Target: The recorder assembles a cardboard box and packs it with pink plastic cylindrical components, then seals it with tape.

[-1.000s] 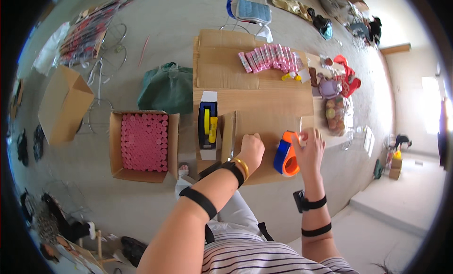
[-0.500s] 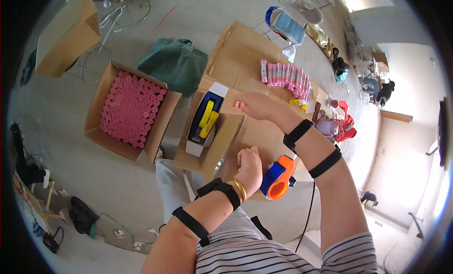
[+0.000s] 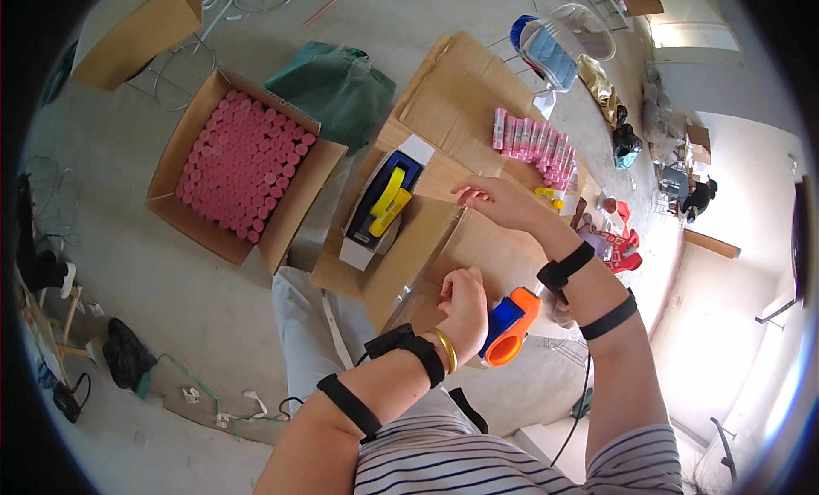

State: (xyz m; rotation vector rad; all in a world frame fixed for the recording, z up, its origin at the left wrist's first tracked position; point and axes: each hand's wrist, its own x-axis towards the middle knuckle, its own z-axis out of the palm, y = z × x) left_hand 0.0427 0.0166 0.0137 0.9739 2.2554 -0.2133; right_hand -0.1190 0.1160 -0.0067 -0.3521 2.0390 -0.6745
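Cardboard box [image 3: 495,254]: on the near part of the wooden counter [image 3: 438,178], between and under the two hands; its left face slopes toward the yellow-filled carton.
Clear strip [image 3: 408,290]: shiny, apparently packing tape, along the box's left edge; best pressed flat with even pressure, worked one way so that no wrinkle or bubble forms.
Left hand [image 3: 467,306]: over the near part of the box top, fingers curled inward; whether they pinch the strip or only rest on the cardboard, I cannot tell. A light, steady press here should stop the box sliding without denting the top.
Right hand [image 3: 499,201]: at the box's far left corner, fingers loosely extended and spread, nothing visible in them; contact with the edge is unclear. Flat finger pads would serve better here than tips.
Tape dispenser [image 3: 520,314]: blue and orange, just right of the left hand, held by neither; its cutting end deserves clearance from the wrist.
Yellow-filled carton [image 3: 354,254]: left of the box, white flaps open; worth not nudging.
Pink tubes [image 3: 533,145]: lined up at the counter's far right, well clear of the fingers.
Open carton [image 3: 300,207]: farther left, packed with pink cylinders [image 3: 241,158].
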